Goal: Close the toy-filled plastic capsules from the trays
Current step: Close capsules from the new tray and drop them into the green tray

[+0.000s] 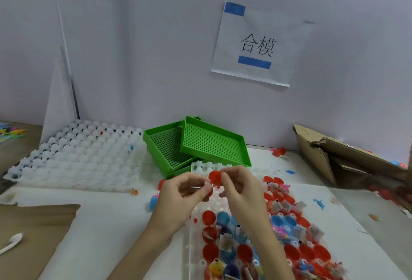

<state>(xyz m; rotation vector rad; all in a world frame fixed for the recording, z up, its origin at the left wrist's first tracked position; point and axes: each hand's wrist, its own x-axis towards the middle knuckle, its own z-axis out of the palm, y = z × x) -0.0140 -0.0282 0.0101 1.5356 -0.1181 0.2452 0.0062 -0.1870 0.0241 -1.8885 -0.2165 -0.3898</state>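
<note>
My right hand pinches a red capsule half between thumb and fingers, held up above the far end of the white tray. My left hand is curled beside it and grips another red capsule piece, mostly hidden by its fingers. The two hands almost touch. Below them the white tray holds several open red capsules and blue capsules with small packaged toys inside.
A stack of empty white trays lies at the left. Two green perforated baskets sit behind the hands. A torn cardboard box stands at the right. Loose capsules and small toys are scattered on the white table cover.
</note>
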